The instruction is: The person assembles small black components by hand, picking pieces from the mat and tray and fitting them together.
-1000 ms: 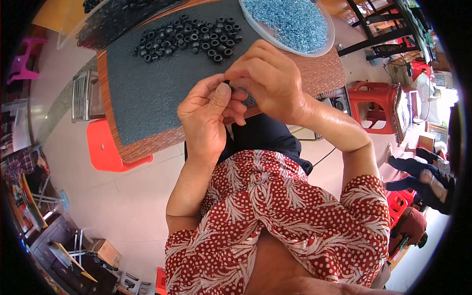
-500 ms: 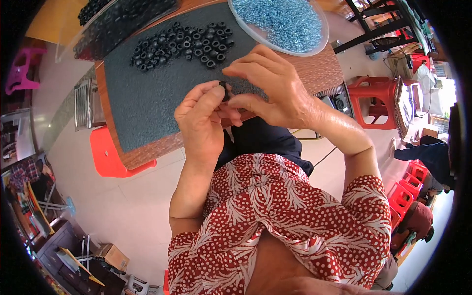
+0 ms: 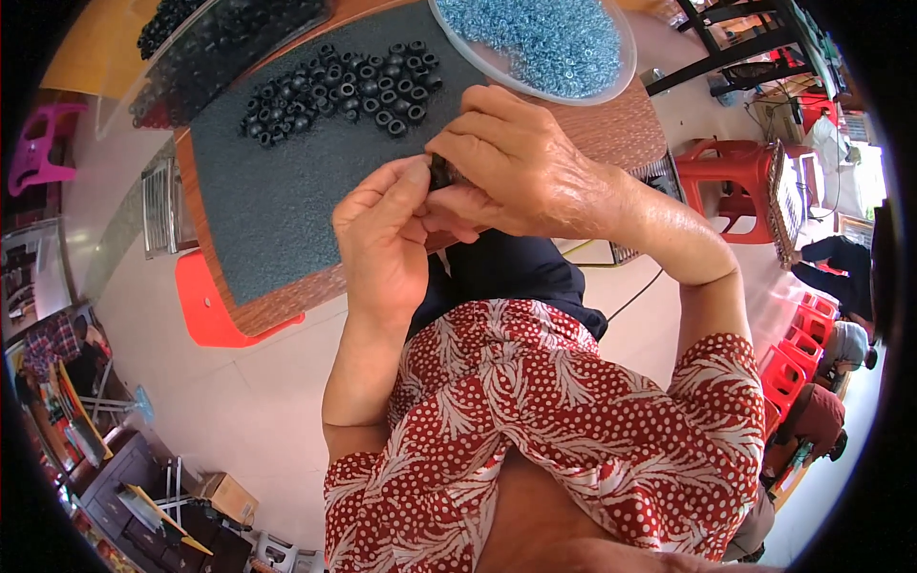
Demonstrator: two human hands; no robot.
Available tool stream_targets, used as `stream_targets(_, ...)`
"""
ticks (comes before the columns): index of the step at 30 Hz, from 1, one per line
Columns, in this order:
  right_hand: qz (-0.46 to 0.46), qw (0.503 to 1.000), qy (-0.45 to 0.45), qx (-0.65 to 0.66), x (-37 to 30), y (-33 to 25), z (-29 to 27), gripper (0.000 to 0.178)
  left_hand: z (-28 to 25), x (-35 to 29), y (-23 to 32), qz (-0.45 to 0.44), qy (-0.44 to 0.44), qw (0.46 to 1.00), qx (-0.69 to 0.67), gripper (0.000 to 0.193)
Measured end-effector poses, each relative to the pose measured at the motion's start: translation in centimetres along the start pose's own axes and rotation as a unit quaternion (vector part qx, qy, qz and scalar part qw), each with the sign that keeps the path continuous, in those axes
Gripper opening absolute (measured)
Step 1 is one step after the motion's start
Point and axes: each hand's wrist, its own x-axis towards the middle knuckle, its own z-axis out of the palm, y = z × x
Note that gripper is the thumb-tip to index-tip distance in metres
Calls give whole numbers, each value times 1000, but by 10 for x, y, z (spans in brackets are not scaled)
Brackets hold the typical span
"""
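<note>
Above the near edge of the table, my two hands meet around a small black ring-like piece. My left hand pinches it from the left between thumb and fingertips. From the other side, my right hand is closed on it with curled fingers, which cover most of it. Beyond my hands, a loose pile of small black rings lies on a dark grey mat.
A round clear tray of light blue small rings stands at the table's far right. At the far left is a clear box of black pieces. Red stools stand beside the wooden table. Several people sit at the right.
My right hand's fingers, spread apart before, have closed onto the black piece. My left hand keeps its pinch. The whole view has shifted slightly.
</note>
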Motion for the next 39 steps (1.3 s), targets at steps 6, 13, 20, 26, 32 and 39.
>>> stream_targets(6,-12,1000,24,-8,-4,2,2,25,-7,-3,-3,-25,-37,998,37,31)
stream_targets(13,-56,996,14,-69,-4,-4,6,29,-1,-10,-5,26,-13,996,84,35)
stream_targets(20,-60,993,9,-100,-5,-11,4,31,3,-13,-7,66,27,992,109,38)
stream_targets(26,-57,995,-63,-57,0,-12,-8,35,-3,-13,-8,58,16,992,111,37)
stream_targets(32,-2,995,-71,70,4,-9,-21,29,0,-18,-8,63,4,991,119,33)
stream_targets(39,-14,999,-40,20,0,-10,-10,27,-1,-20,-15,131,26,968,212,33)
